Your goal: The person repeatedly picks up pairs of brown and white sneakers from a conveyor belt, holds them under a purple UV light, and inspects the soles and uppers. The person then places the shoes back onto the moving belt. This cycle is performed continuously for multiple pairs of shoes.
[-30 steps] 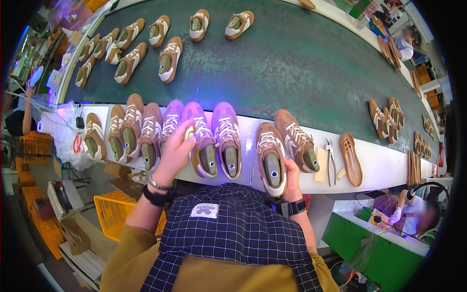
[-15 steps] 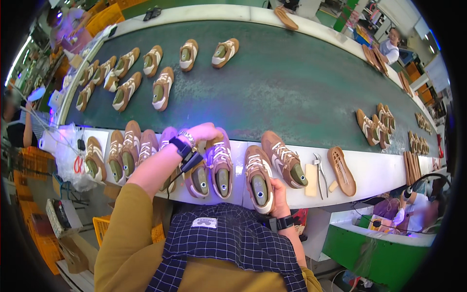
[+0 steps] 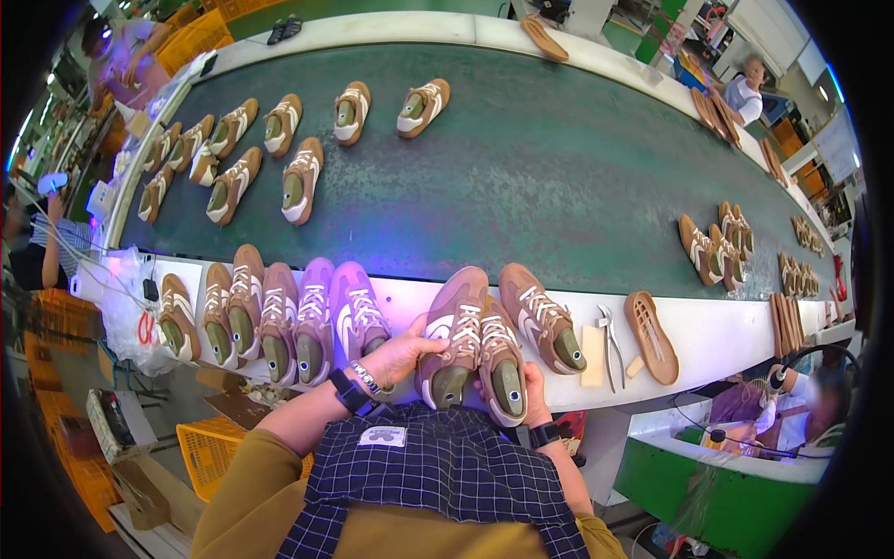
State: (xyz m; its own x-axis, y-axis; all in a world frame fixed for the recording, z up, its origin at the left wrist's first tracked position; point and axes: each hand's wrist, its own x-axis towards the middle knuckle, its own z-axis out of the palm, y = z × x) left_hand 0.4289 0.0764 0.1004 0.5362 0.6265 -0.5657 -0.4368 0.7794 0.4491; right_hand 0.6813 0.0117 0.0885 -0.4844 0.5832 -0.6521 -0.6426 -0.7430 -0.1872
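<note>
In front of me, two tan suede sneakers with white laces stand side by side, each filled with a green shoe last. My left hand [image 3: 400, 357] is closed on the side of the left sneaker [image 3: 456, 306], thumb on its upper. My right hand [image 3: 535, 396] grips the heel side of the right sneaker [image 3: 503, 359]; its fingers are partly hidden behind the shoe. Close by on the right lies another lasted sneaker [image 3: 542, 319]. Left of my hands, a sneaker [image 3: 358, 312] under purple light heads a row of several more.
Beyond the white ledge [image 3: 694, 349] runs a green conveyor belt [image 3: 521, 168] carrying several sneakers. Pincers [image 3: 612, 349], a cream block [image 3: 593, 356] and a tan sole [image 3: 653, 337] lie to the right. An orange crate [image 3: 209, 452] stands below left. Other people work around the line.
My left hand has come back toward me and now holds a sneaker beside the one in my right hand. That right-hand sneaker has moved slightly right and nearer. Belt shoes have shifted slightly left.
</note>
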